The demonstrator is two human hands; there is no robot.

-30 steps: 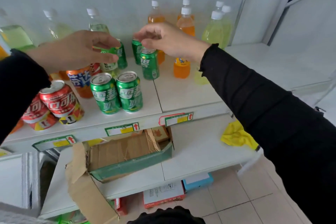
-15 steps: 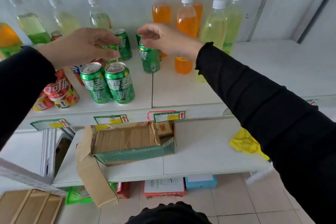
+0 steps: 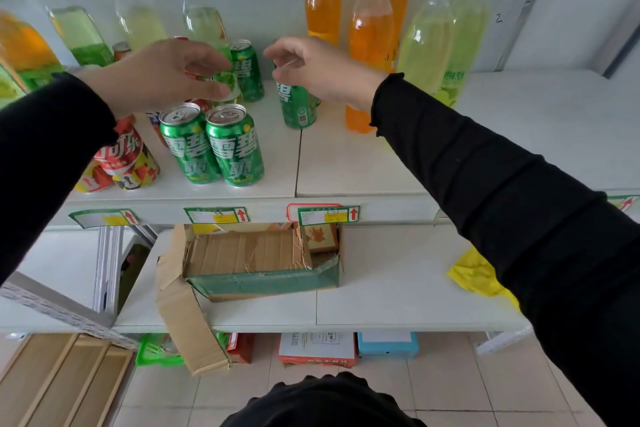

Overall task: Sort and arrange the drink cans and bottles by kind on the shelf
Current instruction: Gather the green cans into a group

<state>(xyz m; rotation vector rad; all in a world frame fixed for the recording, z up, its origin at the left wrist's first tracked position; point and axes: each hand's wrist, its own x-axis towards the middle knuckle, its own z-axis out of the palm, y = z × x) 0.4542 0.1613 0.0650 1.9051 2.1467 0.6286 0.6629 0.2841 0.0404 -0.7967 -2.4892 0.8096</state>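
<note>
White shelf (image 3: 346, 170) sitting lower in view than before, right hand (image 3: 322, 71) still gripping green can (image 3: 298, 107) by its top, can tilting on shelf, left hand (image 3: 162, 76) still curling round lime bottle (image 3: 207, 31).

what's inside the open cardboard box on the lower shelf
The box shows only a loose cardboard sheet and a small orange carton; anything beneath the sheet is hidden.

Green cans (image 3: 235, 146), red cans (image 3: 126, 158), orange bottles (image 3: 370, 28), pale yellow-green bottles (image 3: 427, 42), black sleeves (image 3: 485, 184).
</note>
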